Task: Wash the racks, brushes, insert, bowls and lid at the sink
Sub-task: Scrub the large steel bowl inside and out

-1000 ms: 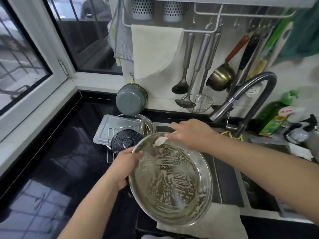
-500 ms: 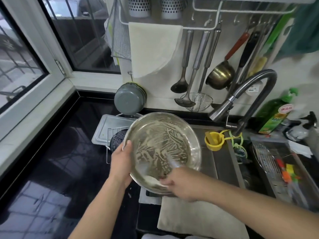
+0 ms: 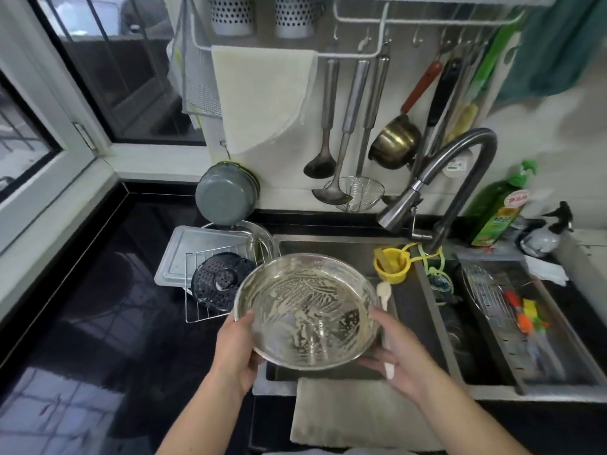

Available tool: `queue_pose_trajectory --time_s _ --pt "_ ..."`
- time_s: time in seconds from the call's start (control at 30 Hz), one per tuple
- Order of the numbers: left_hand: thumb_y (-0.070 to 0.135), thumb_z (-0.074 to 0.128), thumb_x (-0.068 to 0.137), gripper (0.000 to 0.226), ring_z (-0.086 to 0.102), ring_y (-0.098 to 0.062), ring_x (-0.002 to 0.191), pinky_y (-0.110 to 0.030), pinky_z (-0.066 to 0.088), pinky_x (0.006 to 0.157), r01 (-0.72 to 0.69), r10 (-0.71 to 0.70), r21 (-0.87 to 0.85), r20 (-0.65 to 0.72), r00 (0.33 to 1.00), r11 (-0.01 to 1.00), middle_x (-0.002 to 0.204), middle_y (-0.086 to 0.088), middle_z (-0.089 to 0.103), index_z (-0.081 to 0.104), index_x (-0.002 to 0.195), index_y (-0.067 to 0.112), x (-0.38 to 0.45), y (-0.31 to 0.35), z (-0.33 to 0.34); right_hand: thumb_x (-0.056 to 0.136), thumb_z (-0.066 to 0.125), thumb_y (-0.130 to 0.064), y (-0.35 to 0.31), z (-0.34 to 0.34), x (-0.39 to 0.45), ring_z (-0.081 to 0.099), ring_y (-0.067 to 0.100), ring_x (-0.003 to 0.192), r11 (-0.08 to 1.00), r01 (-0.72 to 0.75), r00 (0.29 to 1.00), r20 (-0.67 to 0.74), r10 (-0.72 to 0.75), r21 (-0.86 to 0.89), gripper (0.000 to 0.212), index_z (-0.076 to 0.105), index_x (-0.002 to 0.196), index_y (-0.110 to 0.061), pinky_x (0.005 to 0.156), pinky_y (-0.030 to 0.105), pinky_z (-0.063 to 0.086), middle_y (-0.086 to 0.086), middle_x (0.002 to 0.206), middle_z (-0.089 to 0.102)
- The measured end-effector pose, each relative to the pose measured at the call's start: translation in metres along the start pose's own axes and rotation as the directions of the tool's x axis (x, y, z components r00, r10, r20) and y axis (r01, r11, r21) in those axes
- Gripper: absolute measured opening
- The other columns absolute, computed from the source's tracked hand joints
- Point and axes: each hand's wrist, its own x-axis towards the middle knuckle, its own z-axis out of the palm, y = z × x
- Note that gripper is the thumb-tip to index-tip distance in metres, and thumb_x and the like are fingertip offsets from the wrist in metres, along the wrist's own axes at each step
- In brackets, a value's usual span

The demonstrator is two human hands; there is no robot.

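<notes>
Round stainless-steel bowl (image 3: 307,311), streaked inside with pale soapy smears, held tilted over the near left part of the dark sink (image 3: 341,247). Gripped on its left rim by the left hand (image 3: 236,351), thumb hooked over the edge, fingers curled underneath. Cradled from the right and below by the right hand (image 3: 399,351), fingers curled against the bowl's outer wall; pinned between that palm and the bowl, a slim white brush (image 3: 384,298), bristled head sticking up past the rim, handle tip showing below the fingers.

Just left of the bowl, on the black glossy counter (image 3: 82,307): a black perforated round insert (image 3: 218,284) lying on a wire rack (image 3: 197,310), partly over a grey rectangular tray (image 3: 179,254). Behind the bowl to the right, a yellow plastic cup (image 3: 392,264) at the sink edge. Above that, a dark curved tap (image 3: 460,172), spout aimed down-left. Further right, a second wire rack (image 3: 486,290) in the right basin with orange and yellow pieces on it. Draped over the near sink edge, a pale cloth (image 3: 354,412), directly below the bowl.

Compared with half a second ago: right hand moved from the bowl's near rim, where it scrubbed the inside, to the bowl's right side and underside; brush now outside the bowl; bowl lower and tipped more level.
</notes>
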Motion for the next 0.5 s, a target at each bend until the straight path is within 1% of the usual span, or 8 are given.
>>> queue_pose_trajectory --time_s 0.07,0.13,0.2,0.23,0.3,0.4,0.47,0.5 --pt "0.014 0.042 0.11 0.032 0.075 -0.032 0.103 -0.049 0.062 0.085 0.0 -0.01 0.117 0.083 0.997 0.993 0.115 -0.009 0.077 0.062 0.133 0.024 -0.001 -0.008 0.005 0.099 0.058 -0.018 0.006 -0.004 0.006 0.074 0.028 0.079 1.0 -0.008 0.995 -0.103 0.01 0.022 0.025 0.069 0.118 -0.006 0.084 0.051 0.06 0.017 0.096 0.076" --pt "0.026 0.043 0.11 0.038 0.066 -0.032 0.12 -0.047 0.059 0.09 -0.141 0.115 0.444 0.086 0.99 0.885 0.135 -0.011 0.067 0.05 0.147 0.023 0.002 -0.017 0.007 0.097 0.059 -0.013 0.007 -0.008 0.009 0.074 0.031 0.077 1.0 -0.021 0.985 -0.174 0.023 0.013 0.02 0.07 0.111 -0.005 0.071 0.046 0.062 0.016 0.09 0.077" --pt "0.045 0.042 0.107 0.057 0.047 -0.032 0.14 -0.048 0.049 0.107 -0.372 0.421 0.851 0.203 0.884 0.371 0.156 -0.013 0.044 0.036 0.157 0.019 0.005 -0.03 0.0 0.095 0.063 -0.014 0.003 -0.012 0.01 0.075 0.034 0.079 1.0 -0.031 0.977 -0.213 0.031 0.001 0.02 0.07 0.111 -0.004 0.069 0.05 0.063 0.018 0.093 0.077" --pt "0.051 0.038 0.106 0.058 0.044 -0.028 0.142 -0.047 0.045 0.112 -0.496 0.513 0.86 0.375 0.772 0.119 0.157 -0.009 0.044 0.042 0.154 0.02 0.003 -0.036 -0.003 0.093 0.065 -0.014 0.001 -0.013 0.011 0.075 0.037 0.084 0.999 -0.042 0.973 -0.229 0.038 -0.012 0.022 0.07 0.112 -0.003 0.071 0.055 0.062 0.02 0.096 0.076" --pt "0.059 0.037 0.106 0.05 0.046 -0.017 0.14 -0.043 0.039 0.119 -0.726 0.416 0.671 0.709 0.569 -0.15 0.146 0.002 0.055 0.06 0.135 0.027 -0.004 -0.045 0.0 0.093 0.066 -0.014 -0.006 -0.013 0.013 0.073 0.04 0.093 0.998 -0.047 0.968 -0.247 0.036 -0.038 0.024 0.069 0.113 -0.001 0.073 0.062 0.06 0.022 0.098 0.076" --pt "0.042 0.054 0.101 0.026 0.06 -0.018 0.123 -0.034 0.048 0.106 -0.83 0.152 0.468 0.884 0.443 -0.304 0.131 0.005 0.065 0.061 0.12 0.026 -0.006 -0.057 0.019 0.095 0.063 -0.012 -0.018 -0.005 0.013 0.072 0.041 0.092 0.997 -0.035 0.969 -0.248 0.018 -0.063 0.022 0.067 0.112 0.001 0.066 0.058 0.061 0.023 0.097 0.075" --pt "0.023 0.055 0.1 0.016 0.065 -0.025 0.104 -0.036 0.049 0.082 -0.823 0.088 0.503 0.862 0.499 -0.264 0.116 0.0 0.067 0.057 0.116 0.022 -0.01 -0.05 0.039 0.098 0.063 -0.016 -0.028 0.001 0.01 0.074 0.035 0.084 0.995 0.035 0.968 -0.243 -0.056 -0.091 0.021 0.066 0.112 -0.001 0.058 0.048 0.061 0.018 0.094 0.076" --pt "0.018 0.056 0.1 0.012 0.064 -0.026 0.095 -0.037 0.046 0.075 -0.824 0.093 0.543 0.84 0.535 -0.164 0.106 0.0 0.067 0.057 0.11 0.025 -0.013 -0.046 0.049 0.099 0.063 -0.024 -0.034 0.001 0.006 0.075 0.032 0.082 0.993 0.079 0.968 -0.229 -0.099 -0.092 0.024 0.066 0.113 -0.004 0.058 0.045 0.061 0.015 0.092 0.077"
